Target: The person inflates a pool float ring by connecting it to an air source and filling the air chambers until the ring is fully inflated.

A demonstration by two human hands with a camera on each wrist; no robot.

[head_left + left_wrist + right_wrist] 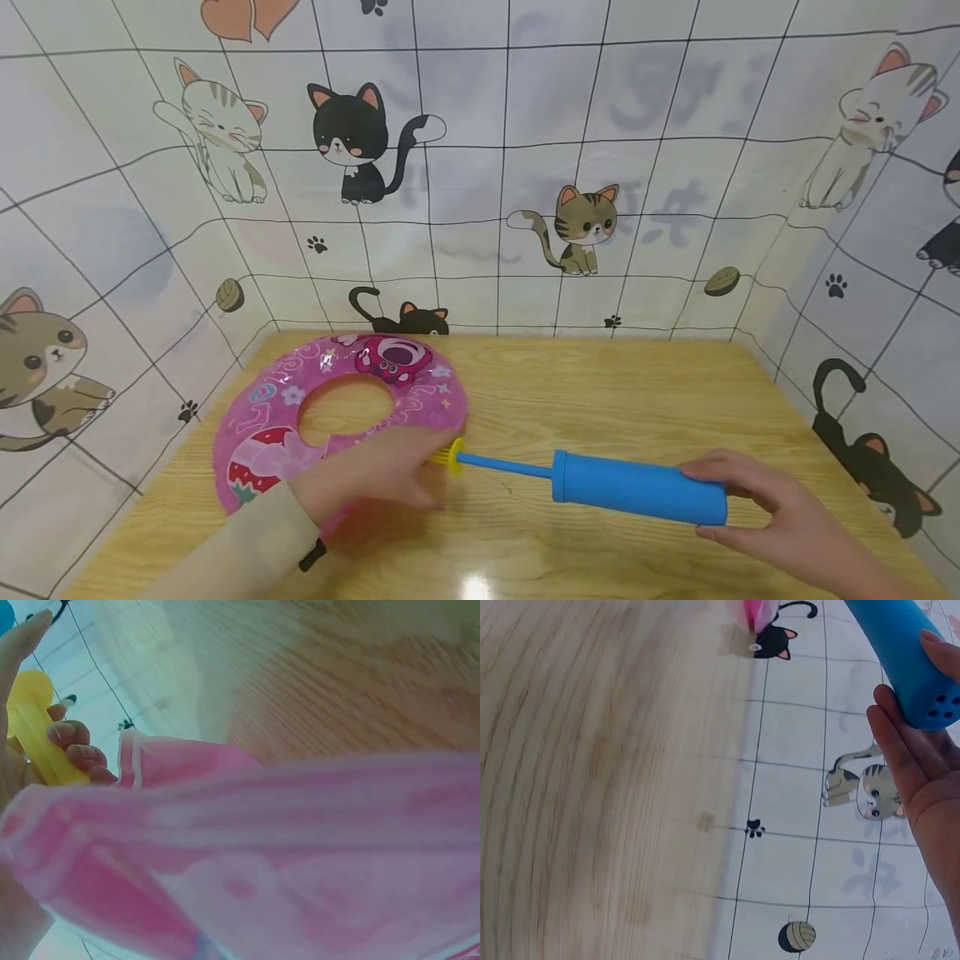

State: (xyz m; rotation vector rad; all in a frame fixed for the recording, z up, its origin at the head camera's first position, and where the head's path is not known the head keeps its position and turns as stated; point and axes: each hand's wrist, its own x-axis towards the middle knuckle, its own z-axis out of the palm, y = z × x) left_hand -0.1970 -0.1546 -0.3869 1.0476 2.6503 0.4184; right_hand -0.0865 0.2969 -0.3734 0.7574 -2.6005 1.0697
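A blue hand pump lies level across the front of the table, its thin rod drawn out to the left. My left hand grips the yellow handle at the rod's end; curled fingers show around that handle in the left wrist view. At the barrel's far end, my right hand holds the pump between thumb and fingers. Small holes dot the barrel's end face. Behind and under my left forearm lies a pink printed swim ring, partly hidden by it.
The wood-grain table is bordered at the back and sides by a white gridded sheet printed with cartoon cats. A small black piece sticks out beside my left sleeve. Pink ring vinyl fills much of the left wrist view.
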